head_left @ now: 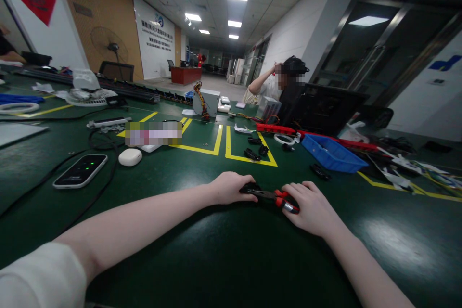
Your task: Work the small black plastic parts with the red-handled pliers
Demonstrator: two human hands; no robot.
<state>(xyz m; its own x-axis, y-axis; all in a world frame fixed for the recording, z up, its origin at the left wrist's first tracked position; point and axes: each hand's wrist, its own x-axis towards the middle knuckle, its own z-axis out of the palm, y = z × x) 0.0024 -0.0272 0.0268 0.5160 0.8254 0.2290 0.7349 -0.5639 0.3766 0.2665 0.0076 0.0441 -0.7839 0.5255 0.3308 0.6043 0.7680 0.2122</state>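
Note:
Near the middle of the green table (202, 260), my left hand (231, 188) is closed on a small black part (250, 186) whose kind I cannot make out. My right hand (308, 206) grips the red-and-black handles of needle-nose pliers (279, 198). The pliers' jaws point left and meet the black part at my left fingertips; whether they clamp it is too small to tell. Several similar black parts (252, 154) lie just beyond, in and around a yellow taped box. Another black piece (320, 172) rests to the right.
A blue bin (334, 154) stands at the right, near loose cables. On the left are a phone-like device (81, 171), a white round-edged case (130, 157) and black cords. A power supply (206, 102) stands at the back; a person sits across the table.

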